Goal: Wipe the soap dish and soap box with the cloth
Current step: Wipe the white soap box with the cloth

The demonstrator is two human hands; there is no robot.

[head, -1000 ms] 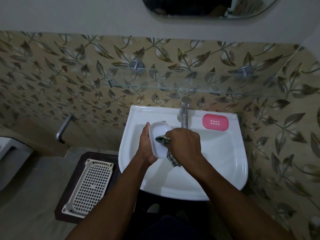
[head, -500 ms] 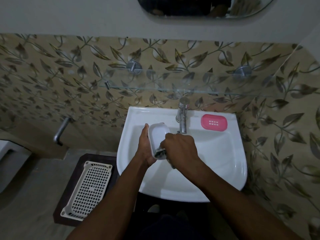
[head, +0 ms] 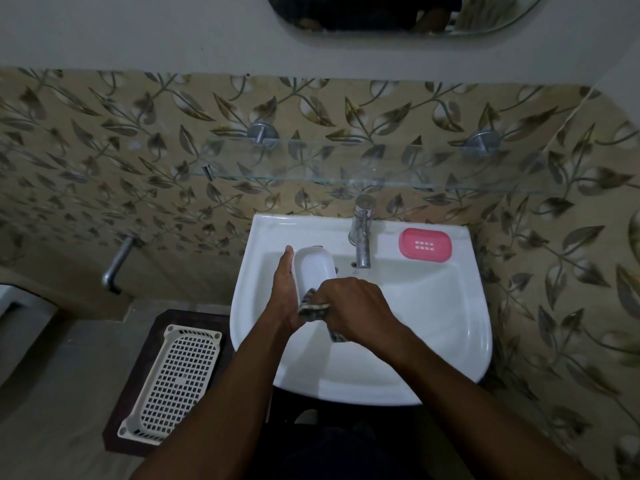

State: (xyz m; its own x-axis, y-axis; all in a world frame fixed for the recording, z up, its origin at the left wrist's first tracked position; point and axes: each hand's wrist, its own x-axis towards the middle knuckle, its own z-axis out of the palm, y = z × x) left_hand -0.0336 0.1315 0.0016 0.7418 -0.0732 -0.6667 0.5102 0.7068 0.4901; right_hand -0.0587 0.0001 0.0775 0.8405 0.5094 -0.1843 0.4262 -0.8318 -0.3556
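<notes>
My left hand [head: 284, 292] holds a white soap box [head: 314, 270] over the left side of the white sink [head: 433, 327], gripping it from the left with its open side facing up. A dark checked cloth [head: 313, 310] is bunched in my right hand [head: 349, 308], which presses it against the near end of the box. A pink soap dish [head: 425, 244] with small drain holes lies on the sink's back ledge, right of the tap [head: 362, 233].
A glass shelf [head: 346, 174] runs along the leaf-patterned wall above the sink. A white perforated basket [head: 175, 379] lies on a dark mat on the floor at lower left. A metal pipe [head: 116, 266] juts from the left wall.
My right hand with the cloth has slid from the middle of the soap box toward its near end. The left hand keeps the box in about the same place.
</notes>
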